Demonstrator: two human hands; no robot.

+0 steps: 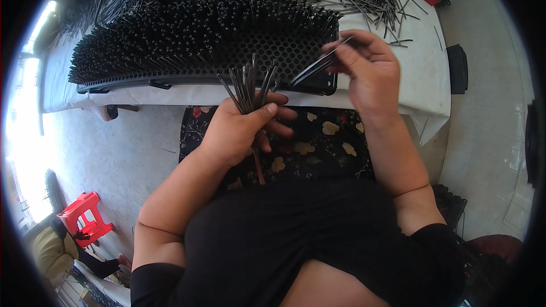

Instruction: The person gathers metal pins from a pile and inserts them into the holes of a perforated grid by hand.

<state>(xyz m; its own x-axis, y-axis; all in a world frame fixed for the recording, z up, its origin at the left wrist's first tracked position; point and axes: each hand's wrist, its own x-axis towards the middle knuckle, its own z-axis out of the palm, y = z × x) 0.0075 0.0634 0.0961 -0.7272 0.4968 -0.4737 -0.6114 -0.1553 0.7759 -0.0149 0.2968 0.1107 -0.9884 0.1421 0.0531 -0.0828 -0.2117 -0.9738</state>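
Fingers [268,111] of the left hand [232,132] clasp a fanned bundle of glossy rods [245,88]; the right hand [372,75] pinches slim rods [310,71] at the right of a black, round-holed tray [281,51]. Upright rods [142,40] bristle at its left, on the white-covered counter [421,82].

Sticks [245,88] in left grip [239,125]: black, silvery glints
Tray [272,52] beyond left grip: black, pattern of round holes
Worktop [422,82] beside right grip [372,74]: white
Lap cloth [325,156] below left grip: black, tan and red florals
Stool [78,204] left of left grip: red
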